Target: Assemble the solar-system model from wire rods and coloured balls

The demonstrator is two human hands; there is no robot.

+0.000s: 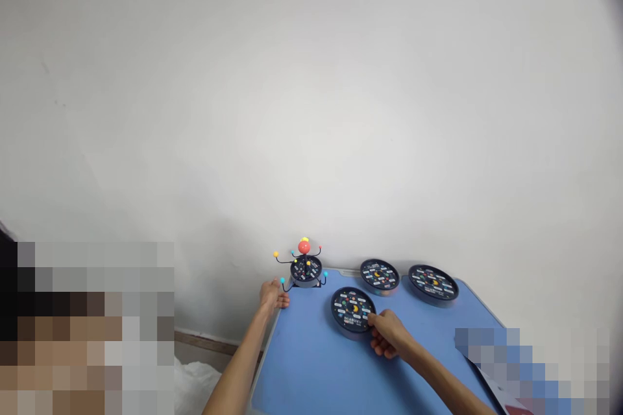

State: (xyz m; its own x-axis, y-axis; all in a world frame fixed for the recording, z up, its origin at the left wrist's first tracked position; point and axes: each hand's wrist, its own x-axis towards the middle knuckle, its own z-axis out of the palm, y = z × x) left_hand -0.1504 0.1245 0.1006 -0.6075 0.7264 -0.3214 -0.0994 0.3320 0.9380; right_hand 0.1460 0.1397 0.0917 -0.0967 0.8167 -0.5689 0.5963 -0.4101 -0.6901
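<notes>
left hand (273, 294): open, just beside planet model (305, 269)
right hand (388, 334): gripping rim of disc (353, 311), front of model
other discs (379, 275): two, right of model, on counter (311, 353)

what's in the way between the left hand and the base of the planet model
The thin black wire arm with its cyan ball sits right at the left hand, between it and the base of the planet model. Nothing else visible stands in the way.
</notes>
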